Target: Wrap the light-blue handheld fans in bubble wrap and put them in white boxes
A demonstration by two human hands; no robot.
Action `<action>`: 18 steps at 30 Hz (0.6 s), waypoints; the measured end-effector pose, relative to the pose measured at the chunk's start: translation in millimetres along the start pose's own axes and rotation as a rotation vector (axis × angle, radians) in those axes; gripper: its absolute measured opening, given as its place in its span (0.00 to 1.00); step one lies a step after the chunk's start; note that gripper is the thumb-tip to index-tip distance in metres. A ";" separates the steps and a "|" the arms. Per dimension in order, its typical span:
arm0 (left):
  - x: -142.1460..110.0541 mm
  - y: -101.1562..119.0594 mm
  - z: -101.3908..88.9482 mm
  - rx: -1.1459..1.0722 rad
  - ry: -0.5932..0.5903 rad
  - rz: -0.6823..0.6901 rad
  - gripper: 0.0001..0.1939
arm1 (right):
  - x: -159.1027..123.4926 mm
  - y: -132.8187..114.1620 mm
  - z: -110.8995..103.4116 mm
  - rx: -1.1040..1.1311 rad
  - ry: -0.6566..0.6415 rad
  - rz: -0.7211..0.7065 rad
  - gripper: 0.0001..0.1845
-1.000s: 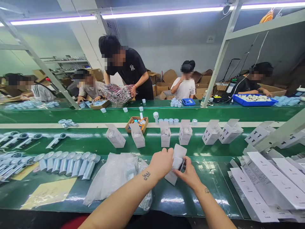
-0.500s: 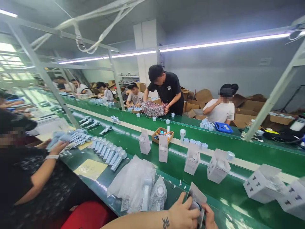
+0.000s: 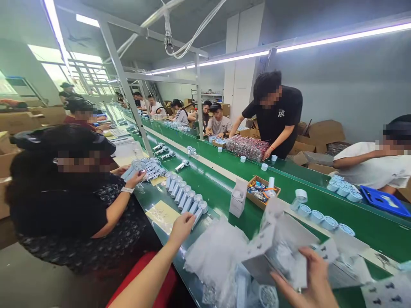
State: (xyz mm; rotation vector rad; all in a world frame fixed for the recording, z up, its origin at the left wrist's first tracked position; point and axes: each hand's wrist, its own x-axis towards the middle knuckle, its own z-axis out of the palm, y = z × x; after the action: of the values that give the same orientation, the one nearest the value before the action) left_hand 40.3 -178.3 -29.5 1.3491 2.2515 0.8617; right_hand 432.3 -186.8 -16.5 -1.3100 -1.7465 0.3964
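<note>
My left hand reaches out to the left end of a row of light blue handheld devices lying on the green bench, its fingers curled at the nearest one. My right hand holds a white printed box with its flaps open, lifted above the bench and blurred by motion. A heap of clear plastic bags lies between my two hands.
A co-worker sits close on my left, holding blue devices. A small white box and a cardboard tray of parts stand on the green conveyor. Blue caps line the far side, where other people work.
My view has swung left. My left hand left the box and stretched out to the row of blue devices. My right hand has lifted the white box alone.
</note>
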 end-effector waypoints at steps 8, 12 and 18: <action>59.2 -64.8 27.0 0.282 -0.306 -0.037 0.07 | 177.7 -86.6 244.7 0.205 -0.247 0.170 0.35; 59.5 -68.2 52.1 0.515 -0.509 0.000 0.25 | 210.5 -62.1 314.3 0.212 -0.254 0.253 0.36; 63.5 -81.9 52.2 0.545 -0.601 0.034 0.18 | 210.8 -47.4 334.0 0.279 -0.279 0.304 0.42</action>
State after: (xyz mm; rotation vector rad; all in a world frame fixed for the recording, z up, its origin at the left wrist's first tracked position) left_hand -11.9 -134.9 -123.6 1.5956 2.0260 -0.1825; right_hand 128.2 63.7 -71.4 -1.3631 -1.6399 1.0007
